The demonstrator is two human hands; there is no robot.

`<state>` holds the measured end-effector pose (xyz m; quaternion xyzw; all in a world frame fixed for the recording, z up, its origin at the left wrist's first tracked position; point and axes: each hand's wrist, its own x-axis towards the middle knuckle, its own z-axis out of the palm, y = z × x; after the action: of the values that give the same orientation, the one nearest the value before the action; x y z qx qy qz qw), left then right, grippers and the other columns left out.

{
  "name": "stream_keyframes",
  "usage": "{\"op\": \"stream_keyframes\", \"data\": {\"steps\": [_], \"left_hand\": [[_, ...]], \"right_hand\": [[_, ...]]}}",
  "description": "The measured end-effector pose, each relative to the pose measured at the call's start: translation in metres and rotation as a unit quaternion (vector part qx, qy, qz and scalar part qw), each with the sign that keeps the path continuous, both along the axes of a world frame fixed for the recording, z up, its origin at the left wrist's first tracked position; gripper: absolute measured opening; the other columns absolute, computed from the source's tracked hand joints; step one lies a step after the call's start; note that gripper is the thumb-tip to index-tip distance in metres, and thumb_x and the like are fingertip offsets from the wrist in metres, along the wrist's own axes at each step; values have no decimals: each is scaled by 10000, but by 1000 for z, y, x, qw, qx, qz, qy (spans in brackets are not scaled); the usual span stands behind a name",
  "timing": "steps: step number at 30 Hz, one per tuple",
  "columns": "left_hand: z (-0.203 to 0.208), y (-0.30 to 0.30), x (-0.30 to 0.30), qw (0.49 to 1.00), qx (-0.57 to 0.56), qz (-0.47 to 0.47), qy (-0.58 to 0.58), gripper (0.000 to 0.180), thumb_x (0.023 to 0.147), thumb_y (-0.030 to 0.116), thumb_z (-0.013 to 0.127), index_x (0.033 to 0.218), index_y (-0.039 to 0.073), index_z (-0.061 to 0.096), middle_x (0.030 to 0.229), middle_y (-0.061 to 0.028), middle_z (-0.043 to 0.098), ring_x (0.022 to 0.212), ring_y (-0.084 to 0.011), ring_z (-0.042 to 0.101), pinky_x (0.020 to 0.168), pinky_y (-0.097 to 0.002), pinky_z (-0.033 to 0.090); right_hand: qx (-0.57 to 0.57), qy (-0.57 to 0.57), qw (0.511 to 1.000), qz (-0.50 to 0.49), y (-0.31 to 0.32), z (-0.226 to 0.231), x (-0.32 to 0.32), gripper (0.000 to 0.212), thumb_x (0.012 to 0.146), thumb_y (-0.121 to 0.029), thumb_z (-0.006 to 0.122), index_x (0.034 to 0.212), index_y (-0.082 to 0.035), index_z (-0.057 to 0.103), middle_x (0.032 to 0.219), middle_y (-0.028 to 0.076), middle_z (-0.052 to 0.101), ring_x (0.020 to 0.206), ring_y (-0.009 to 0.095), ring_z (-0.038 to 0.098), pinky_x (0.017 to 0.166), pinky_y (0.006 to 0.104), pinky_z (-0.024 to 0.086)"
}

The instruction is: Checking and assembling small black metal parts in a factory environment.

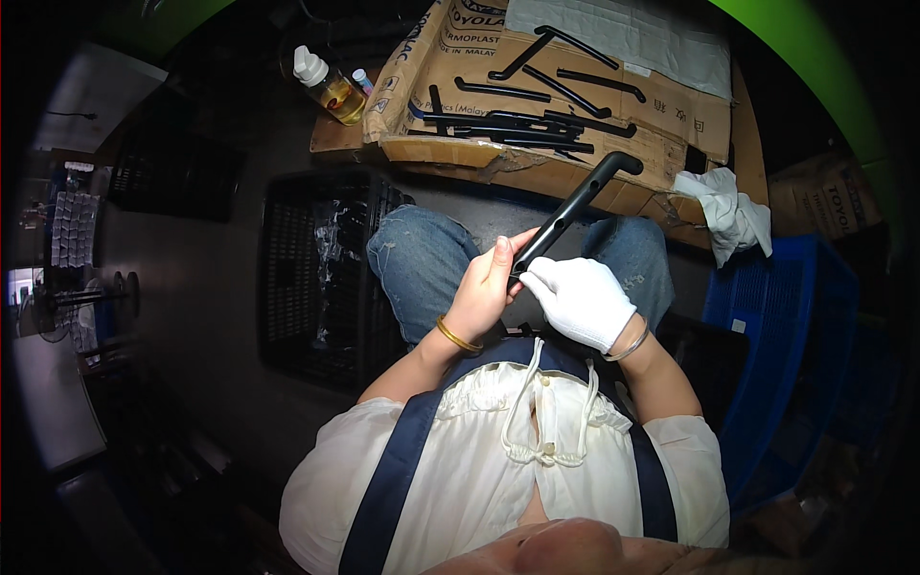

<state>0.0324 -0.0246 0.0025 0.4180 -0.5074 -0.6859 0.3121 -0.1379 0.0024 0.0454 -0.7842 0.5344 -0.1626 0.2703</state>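
A long black plastic handle-like part (572,208) with a bent end and holes along its side slants up and away from my lap. My bare left hand (487,284) is closed around its near end, thumb lying along it. My right hand (577,300), in a white glove, pinches at that same near end; whether something small is between its fingertips is hidden. Beyond the hands, several similar black parts (517,134) lie loosely piled in an opened cardboard box (431,153).
A bottle of yellowish liquid (337,96) with a white top stands left of the box. A crumpled white cloth (725,213) hangs over the box's right front edge. A black crate (287,287) sits on the floor at left, and blue crates (767,326) are at right.
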Motion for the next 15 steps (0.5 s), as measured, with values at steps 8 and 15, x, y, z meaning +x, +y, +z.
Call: {"op": "stream_keyframes", "data": {"steps": [8,15], "left_hand": [[1,0,1,999,24,8,21,602,1074,443,223,1363,12,529,750,38,544,572,-14,382,501,-157,337],[9,2,0,1000,-8,6,9,599,1074,444,234,1363,11,531,739,33,522,594,-28,385,531,-179,342]], "right_hand": [[8,-50,999,-3,2,-8,2,208,964,-242,485,899,-100,623,706,122,661,660,326,660,605,419,529],[-18,-20,1000,-4,4,-7,3,198,958,-239,496,883,-86,597,685,144,647,621,337,650,579,435,522]]}}
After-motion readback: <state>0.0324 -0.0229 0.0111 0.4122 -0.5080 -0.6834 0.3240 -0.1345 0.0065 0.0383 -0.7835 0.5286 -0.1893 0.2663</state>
